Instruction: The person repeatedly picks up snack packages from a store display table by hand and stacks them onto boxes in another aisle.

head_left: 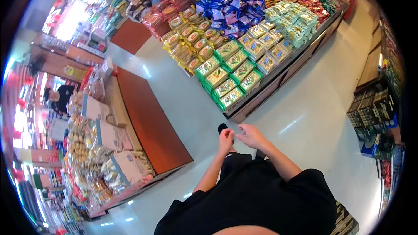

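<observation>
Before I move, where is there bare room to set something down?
The floor shows bare right of the snack display, toward the stacked boxes, and left of it, toward the red-brown panelled stand. Crowded: the display's top, with heaped blue packets and closely set green-edged packets.

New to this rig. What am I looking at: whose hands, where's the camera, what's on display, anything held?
No machine here, just a person's bare hands. The only picture comes from a camera worn on their head, looking forward and down, so their black shirt fills the bottom. The left hand and right hand are close together in front of the body; I can't make out anything held. Ahead, a display stand bears green-edged packs and heaped blue packets. To the left are bagged goods beside white signs.
</observation>
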Demonstrator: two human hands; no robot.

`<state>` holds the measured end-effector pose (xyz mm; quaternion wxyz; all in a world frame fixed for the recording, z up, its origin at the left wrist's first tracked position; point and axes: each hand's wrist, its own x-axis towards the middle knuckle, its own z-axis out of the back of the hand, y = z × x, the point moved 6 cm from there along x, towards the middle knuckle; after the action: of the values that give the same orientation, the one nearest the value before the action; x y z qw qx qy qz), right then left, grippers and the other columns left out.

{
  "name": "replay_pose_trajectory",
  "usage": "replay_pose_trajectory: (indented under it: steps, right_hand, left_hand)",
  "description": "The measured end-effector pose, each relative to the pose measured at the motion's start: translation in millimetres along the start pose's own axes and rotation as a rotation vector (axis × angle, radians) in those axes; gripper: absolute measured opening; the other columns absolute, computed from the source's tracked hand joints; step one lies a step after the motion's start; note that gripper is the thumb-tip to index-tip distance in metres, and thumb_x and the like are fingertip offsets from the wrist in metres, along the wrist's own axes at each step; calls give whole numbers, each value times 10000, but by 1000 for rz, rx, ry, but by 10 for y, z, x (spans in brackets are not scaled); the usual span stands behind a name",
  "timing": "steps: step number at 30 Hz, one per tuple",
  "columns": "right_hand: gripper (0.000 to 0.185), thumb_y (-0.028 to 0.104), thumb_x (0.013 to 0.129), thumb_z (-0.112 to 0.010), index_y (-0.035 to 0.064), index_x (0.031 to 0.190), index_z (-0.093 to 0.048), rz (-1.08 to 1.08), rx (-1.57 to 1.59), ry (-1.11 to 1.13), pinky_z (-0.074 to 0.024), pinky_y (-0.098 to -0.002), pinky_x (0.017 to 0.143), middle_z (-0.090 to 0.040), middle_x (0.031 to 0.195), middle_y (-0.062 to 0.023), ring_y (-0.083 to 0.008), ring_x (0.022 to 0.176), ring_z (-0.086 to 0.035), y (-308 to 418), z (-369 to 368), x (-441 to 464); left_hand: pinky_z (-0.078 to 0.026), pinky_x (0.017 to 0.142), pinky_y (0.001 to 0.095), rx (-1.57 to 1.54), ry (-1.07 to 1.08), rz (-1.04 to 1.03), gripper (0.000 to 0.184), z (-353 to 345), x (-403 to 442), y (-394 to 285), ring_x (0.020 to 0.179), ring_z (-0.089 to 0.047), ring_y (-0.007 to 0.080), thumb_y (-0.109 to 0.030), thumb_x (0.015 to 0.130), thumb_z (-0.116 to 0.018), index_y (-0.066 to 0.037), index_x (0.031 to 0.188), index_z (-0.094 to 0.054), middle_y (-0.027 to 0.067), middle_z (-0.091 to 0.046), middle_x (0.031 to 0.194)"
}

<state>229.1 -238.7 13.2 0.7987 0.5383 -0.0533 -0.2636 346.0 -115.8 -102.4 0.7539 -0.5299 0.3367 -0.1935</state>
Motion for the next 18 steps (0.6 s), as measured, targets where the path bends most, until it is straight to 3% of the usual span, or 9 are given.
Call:
replay_pose_trajectory:
  steps: [5, 8, 14, 18]
  right_hand:
    - [499, 254, 802, -679, -35, 1185, -544, -41, -60, -151, -517, -382, 770, -640, 1054, -206, -304, 870, -649, 31, -13, 700]
    - [509, 261, 800, -682, -28, 1193, -536, -153, -46, -192, -510, -390, 795, -633, 1064, -209, -306, 919, -636, 268, 52, 1267]
    - [509, 253, 791, -664, -13, 1204, -530, -241, 9, -346, -439, -414, 944, -578, 1176, -233, -365, 1102, -558, 686, 30, 2012]
    - [508, 247, 791, -672, -13, 1203, -527, -289, 12, -477, -442, -410, 941, -570, 1191, -225, -358, 1098, -561, 589, -125, 2212]
  left_hand:
    - [-459, 790, 287, -122, -152, -69, 337, 364, 1137, -345, 860, -550, 144, -270, 891, -652, 5, 1058, -552, 74, -584, 957]
    - [-442, 778, 284, -21, -312, -131, 412, 640, 1764, -653, 838, -509, 146, -317, 878, -670, 9, 1067, -506, 76, -527, 967]
    - [-417, 738, 282, -246, -253, -24, 490, 715, 2669, -1185, 797, -440, 140, -370, 827, -730, -7, 994, -447, 50, -459, 926]
    - [-415, 717, 279, -291, -222, 45, 525, 657, 2883, -1115, 780, -432, 142, -382, 789, -770, -15, 962, -437, 40, -445, 891]
